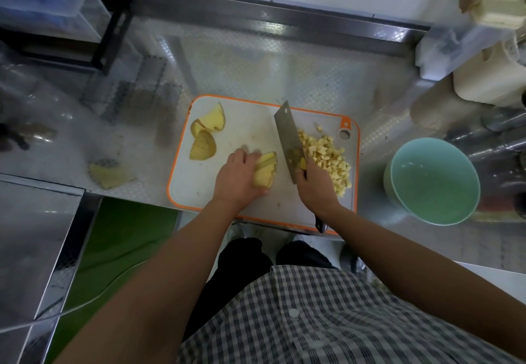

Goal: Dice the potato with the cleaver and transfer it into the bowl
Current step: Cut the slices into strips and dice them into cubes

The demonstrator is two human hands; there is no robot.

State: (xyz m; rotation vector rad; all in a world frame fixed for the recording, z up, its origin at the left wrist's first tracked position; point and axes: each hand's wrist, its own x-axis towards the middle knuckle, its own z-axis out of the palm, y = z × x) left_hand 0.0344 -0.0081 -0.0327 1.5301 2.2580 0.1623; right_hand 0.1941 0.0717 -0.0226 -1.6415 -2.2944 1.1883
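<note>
Step in hand: we judge this to be the dicing itself, with part of the potato cut and nothing in the bowl yet.
Left grip: curled over the potato piece and pinning it to the cutting board near the middle of the board's near edge.
Right grip: the right grip is wrapped round the handle of the cleaver. The blade runs away from us toward the board's far edge, just right of the held piece.
Blade contact: we cannot tell whether the edge is touching the board or is lifted off it.
Dice: heaped along the board's right edge, on the far side of the blade from the held piece.
Other pieces: larger potato chunks lie at the board's far-left corner, uncut.
Bowl: green, empty, on the tabletop just beyond the board's right edge.
Doing it well: we should tuck the left fingertips back, let the knuckles guide the flat of the blade, and bring it straight down in even steps so the cubes match the heap.
Watch for: the held piece looks already sliced and may splay, so we press it together.
Later: we can scoop the dice on the blade, since the bowl sits close.
</note>
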